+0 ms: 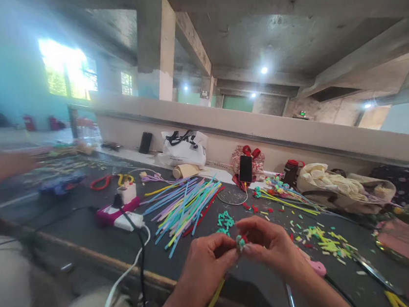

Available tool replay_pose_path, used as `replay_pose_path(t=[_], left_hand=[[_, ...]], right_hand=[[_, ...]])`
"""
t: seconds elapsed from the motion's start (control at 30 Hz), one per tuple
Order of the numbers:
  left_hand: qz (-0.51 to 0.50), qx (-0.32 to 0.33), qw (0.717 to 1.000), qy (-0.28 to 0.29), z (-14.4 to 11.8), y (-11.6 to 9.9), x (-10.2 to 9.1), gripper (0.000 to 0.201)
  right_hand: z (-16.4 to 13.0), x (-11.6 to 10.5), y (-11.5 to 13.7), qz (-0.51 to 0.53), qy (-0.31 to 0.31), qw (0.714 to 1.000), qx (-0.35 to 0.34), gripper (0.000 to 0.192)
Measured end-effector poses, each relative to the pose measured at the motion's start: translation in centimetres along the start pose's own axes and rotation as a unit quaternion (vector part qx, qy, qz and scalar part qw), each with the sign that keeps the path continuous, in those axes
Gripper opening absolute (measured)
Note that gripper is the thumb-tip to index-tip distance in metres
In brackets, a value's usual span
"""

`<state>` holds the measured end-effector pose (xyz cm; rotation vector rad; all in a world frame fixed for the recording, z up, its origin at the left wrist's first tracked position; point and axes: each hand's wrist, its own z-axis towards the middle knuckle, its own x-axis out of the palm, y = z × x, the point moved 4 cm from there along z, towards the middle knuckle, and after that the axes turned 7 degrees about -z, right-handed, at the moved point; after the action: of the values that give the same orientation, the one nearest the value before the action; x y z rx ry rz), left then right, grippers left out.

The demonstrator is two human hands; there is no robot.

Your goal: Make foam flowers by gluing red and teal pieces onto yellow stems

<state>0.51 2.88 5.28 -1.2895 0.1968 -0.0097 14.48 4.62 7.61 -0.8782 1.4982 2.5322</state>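
Right, both hands meet at 6 o'clock of my view, just over the near edge of the counter point(87, 226). My left hand point(206, 264) is pinched shut on a yellow strip point(211, 304) that trails down toward 7 o'clock below the wrist. My right hand point(270, 244) has its fingertips closed on a small teal-and-red bead cluster point(241, 241), held between the two hands, off the counter surface.

How I'd judge doing this well: keep the pinch tight and close to the strip's tip, so the end stays stiff and doesn't buckle. Keep the cluster steady with the right, feed with the left only. Work low over the counter so a dropped piece lands near, not on my lap.

Supplies: teal cut pieces point(225, 221) sit at 12 o'clock, just beyond my fingers. Red bits point(252, 208) are near them, toward 1 o'clock. Green-yellow offcuts point(327, 244) lie at 3 o'clock. The bundle of long coloured strips point(184, 206) lies at 11 o'clock, beside the power strip point(121, 216) at 10 o'clock. A phone point(245, 168) leans upright at the back, 12 o'clock.

Risk: the white cable point(119, 281) runs near my left forearm; I'd avoid snagging it. Exactly how the cluster is fixed to the strip I cannot tell; my fingers cover it.
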Motion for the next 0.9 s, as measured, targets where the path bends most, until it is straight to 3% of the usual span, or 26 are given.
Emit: replay_pose_path(t=[0.07,0.27,0.47,0.63,0.77,0.9], left_hand=[[-0.010,0.001,1.000,-0.015,0.1,0.1,-0.1,0.018],[-0.010,-0.004,0.998,-0.057,0.4,0.4,-0.5,0.012],[0.028,0.018,0.998,-0.058,0.2,0.2,-0.3,0.010],[0.054,0.038,0.996,-0.052,-0.1,0.1,0.0,0.008],[0.055,0.051,0.996,-0.053,-0.2,-0.1,0.1,0.008],[-0.003,0.020,0.997,-0.073,0.2,0.4,-0.2,0.007]], right_hand=[[-0.2,-0.4,-0.2,0.040,-0.002,0.999,0.024,0.036],[-0.7,-0.6,-1.6,0.092,-0.066,0.988,0.110,0.027],[-0.4,0.3,-1.4,0.093,-0.022,0.995,0.033,0.036],[-0.1,0.4,-1.0,0.058,-0.026,0.998,-0.004,0.025],[-0.1,0.5,-1.1,0.067,-0.022,0.998,-0.002,0.022],[-0.2,0.0,-0.9,0.080,-0.015,0.997,0.016,0.035]])
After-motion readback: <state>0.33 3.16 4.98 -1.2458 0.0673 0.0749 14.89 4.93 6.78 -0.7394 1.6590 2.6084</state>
